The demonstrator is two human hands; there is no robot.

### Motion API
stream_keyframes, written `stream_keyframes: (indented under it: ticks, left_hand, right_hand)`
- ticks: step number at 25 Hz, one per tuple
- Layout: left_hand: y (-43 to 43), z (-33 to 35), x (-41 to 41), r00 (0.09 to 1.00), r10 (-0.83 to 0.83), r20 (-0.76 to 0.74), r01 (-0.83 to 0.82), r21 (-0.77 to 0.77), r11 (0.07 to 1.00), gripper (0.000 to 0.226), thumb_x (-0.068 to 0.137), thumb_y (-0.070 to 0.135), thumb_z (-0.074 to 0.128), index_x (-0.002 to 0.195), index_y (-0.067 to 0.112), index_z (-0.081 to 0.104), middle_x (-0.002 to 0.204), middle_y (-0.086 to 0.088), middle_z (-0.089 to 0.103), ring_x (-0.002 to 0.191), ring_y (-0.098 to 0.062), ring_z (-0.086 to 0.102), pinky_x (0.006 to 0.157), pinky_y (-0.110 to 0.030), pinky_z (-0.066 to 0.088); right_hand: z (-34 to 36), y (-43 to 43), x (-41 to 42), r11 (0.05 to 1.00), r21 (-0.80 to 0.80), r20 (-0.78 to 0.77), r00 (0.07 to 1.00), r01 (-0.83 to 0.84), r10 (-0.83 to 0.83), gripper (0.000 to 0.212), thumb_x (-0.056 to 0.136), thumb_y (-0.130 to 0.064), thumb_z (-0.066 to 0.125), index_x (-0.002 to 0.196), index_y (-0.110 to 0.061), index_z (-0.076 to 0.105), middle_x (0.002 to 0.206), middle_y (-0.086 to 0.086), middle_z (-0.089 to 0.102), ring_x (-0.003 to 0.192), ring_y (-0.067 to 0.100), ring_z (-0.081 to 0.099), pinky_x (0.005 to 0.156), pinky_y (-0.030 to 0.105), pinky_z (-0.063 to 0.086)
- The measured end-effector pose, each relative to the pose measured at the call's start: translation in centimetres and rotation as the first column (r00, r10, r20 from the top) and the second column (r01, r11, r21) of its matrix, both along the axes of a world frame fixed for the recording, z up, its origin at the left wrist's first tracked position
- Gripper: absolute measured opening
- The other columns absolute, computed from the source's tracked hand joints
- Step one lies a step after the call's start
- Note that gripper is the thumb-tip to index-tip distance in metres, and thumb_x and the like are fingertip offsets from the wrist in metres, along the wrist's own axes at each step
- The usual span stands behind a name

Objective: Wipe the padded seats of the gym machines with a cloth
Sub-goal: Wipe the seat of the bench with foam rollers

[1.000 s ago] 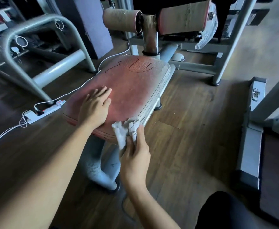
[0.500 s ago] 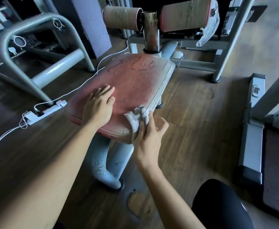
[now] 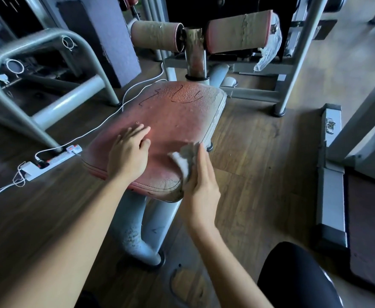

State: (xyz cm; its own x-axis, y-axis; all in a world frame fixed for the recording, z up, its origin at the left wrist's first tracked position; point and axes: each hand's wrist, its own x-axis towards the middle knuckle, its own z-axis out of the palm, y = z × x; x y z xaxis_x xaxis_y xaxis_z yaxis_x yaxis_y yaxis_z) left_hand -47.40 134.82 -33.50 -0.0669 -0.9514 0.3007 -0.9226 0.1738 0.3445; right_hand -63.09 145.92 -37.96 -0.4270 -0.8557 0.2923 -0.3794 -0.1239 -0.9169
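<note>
Faded red padded seat (image 3: pixel 177 121) of a grey-framed gym machine, its vinyl cracked and marked with dark scribbles, gets a wipe along its near right edge, where a person's right hand (image 3: pixel 201 181) presses a crumpled white cloth (image 3: pixel 185 156) against the pad's rim. That hand's fingers lie straight and close together, with the cloth bunched between them and the seat's side. The thumb is hidden, so whether it also pinches the fabric cannot be told. The left hand (image 3: pixel 128 154) rests flat on the near left part of the cushion, fingers loosely spread, apparently to steady the person leaning in and to brace the pad against the sideways rub. The seat stands on a curved grey tubular support (image 3: pixel 137 230) above a dark wooden floor (image 3: pixel 260 152), in front of a chrome post (image 3: pixel 194 52) carrying two worn cylindrical roller pads (image 3: pixel 157 35). A white power strip (image 3: pixel 53 160) lies on the floor just left of the seat, out of the cloth's path. The far end of the cushion looks dusty, suggesting the wiping has a good way to go.
</note>
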Motion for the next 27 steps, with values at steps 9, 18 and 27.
stream_keyframes:
  ticks: [9, 18, 27]
  left_hand:
    - [0.4, 0.3, -0.5, 0.999, 0.033, -0.007, -0.032, 0.018, 0.999, 0.041, 0.103, 0.025, 0.045, 0.143, 0.027, 0.055, 0.156, 0.007, 0.044, 0.148, -0.018, 0.033, 0.123, -0.040, 0.023]
    - [0.3, 0.3, -0.5, 1.000, 0.026, 0.005, -0.026, 0.004, 1.000, 0.041, 0.103, 0.025, 0.046, 0.142, 0.026, 0.056, 0.155, 0.006, 0.045, 0.147, -0.019, 0.034, 0.122, -0.042, 0.024]
    - [0.3, 0.4, -0.5, 0.999, 0.039, 0.011, -0.040, 0.013, 0.999, 0.041, 0.102, 0.025, 0.046, 0.142, 0.027, 0.056, 0.155, 0.008, 0.045, 0.147, -0.019, 0.034, 0.122, -0.040, 0.024]
  right_hand:
    - [-0.5, 5.3, 2.1, 0.981, 0.132, 0.270, 0.958, -0.142, 0.102, 0.047, 0.102, -0.050, 0.032, 0.148, -0.043, 0.041, 0.115, -0.020, 0.059, 0.093, 0.000, 0.053, 0.092, 0.033, 0.052]
    - [1.5, 2.3, 0.4, 0.986, 0.142, 0.154, 0.986, -0.084, 0.061, 0.044, 0.107, -0.038, 0.034, 0.146, -0.023, 0.048, 0.153, -0.014, 0.042, 0.131, 0.002, 0.045, 0.094, 0.004, 0.031]
    - [2.1, -2.8, -1.7, 0.970, 0.240, 0.138, 0.990, -0.020, -0.013, 0.037, 0.108, -0.032, 0.031, 0.133, -0.023, 0.057, 0.150, -0.006, 0.048, 0.132, 0.015, 0.046, 0.098, 0.030, 0.035]
